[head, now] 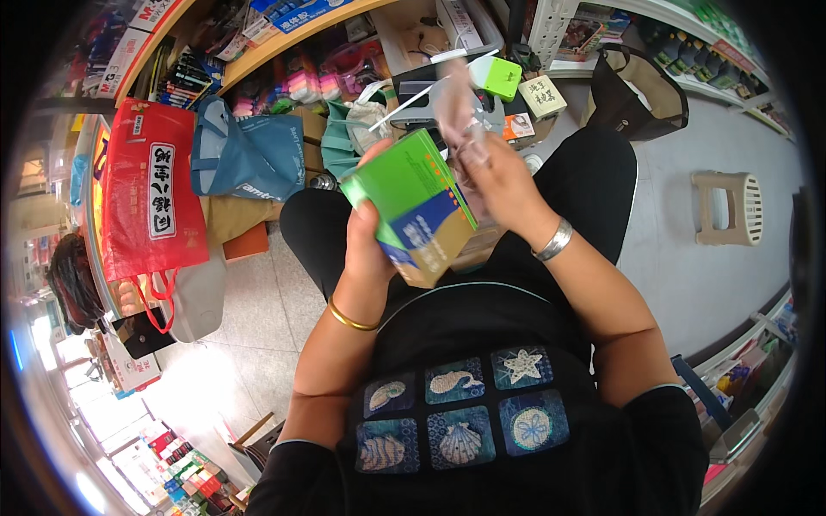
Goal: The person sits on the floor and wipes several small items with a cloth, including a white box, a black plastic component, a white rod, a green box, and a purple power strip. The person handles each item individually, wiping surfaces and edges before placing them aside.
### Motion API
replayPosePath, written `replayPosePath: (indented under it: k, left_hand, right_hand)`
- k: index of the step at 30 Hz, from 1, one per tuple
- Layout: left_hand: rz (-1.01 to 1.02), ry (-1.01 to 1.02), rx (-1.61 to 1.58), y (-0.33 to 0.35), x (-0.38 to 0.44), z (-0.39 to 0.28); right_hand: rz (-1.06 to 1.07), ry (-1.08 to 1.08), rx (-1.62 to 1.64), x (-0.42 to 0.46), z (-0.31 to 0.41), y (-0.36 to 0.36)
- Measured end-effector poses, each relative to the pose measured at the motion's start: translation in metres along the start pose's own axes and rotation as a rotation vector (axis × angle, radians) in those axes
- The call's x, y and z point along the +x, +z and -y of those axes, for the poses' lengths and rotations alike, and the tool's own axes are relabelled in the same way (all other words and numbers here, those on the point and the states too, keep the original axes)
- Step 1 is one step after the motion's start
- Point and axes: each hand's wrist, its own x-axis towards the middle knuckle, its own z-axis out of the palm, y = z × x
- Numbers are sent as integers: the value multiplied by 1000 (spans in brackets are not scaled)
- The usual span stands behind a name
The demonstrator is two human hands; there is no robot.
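My left hand (372, 235) holds a green, blue and tan cardboard box (413, 200) by its left side, tilted above my lap. My right hand (500, 174) is at the box's right side, its fingers closed on a crumpled, clear plastic piece (455, 113) that rises above the box. Motion blurs the plastic and the fingertips. Behind it lie a thin white stick (403, 108) and a bright green and white device (500, 77).
A red bag (129, 200), a blue bag (248, 155) and a teal bag (340, 138) stand at left. Shelves of stationery (310, 45) curve across the top. A dark tote bag (635, 97) and a beige plastic stool (728, 208) are on the floor at right.
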Motion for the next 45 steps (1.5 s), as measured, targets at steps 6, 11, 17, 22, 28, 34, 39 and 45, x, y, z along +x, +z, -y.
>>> replayPosePath:
  k: [6, 11, 17, 22, 28, 34, 39, 45]
  left_hand:
    - [133, 232, 834, -20, 11, -3]
    - [165, 183, 996, -17, 12, -2]
    - [300, 257, 923, -13, 15, 8]
    - [302, 202, 857, -13, 5, 3]
    - [180, 209, 865, -22, 12, 10]
    - [154, 292, 1209, -11, 21, 11]
    - [233, 349, 1332, -12, 29, 14]
    - [218, 180, 1300, -17, 44, 11]
  right_hand:
    - [-253, 65, 521, 8, 28, -16]
    - [59, -417, -91, 0, 77, -13]
    - [30, -417, -251, 23, 55, -3]
    - [-79, -172, -157, 36, 34, -11]
    - [10, 102, 279, 18, 55, -22]
    - [148, 16, -142, 11, 48, -6]
    - [147, -139, -182, 15, 42, -4]
    - [255, -135, -84, 24, 26, -13]
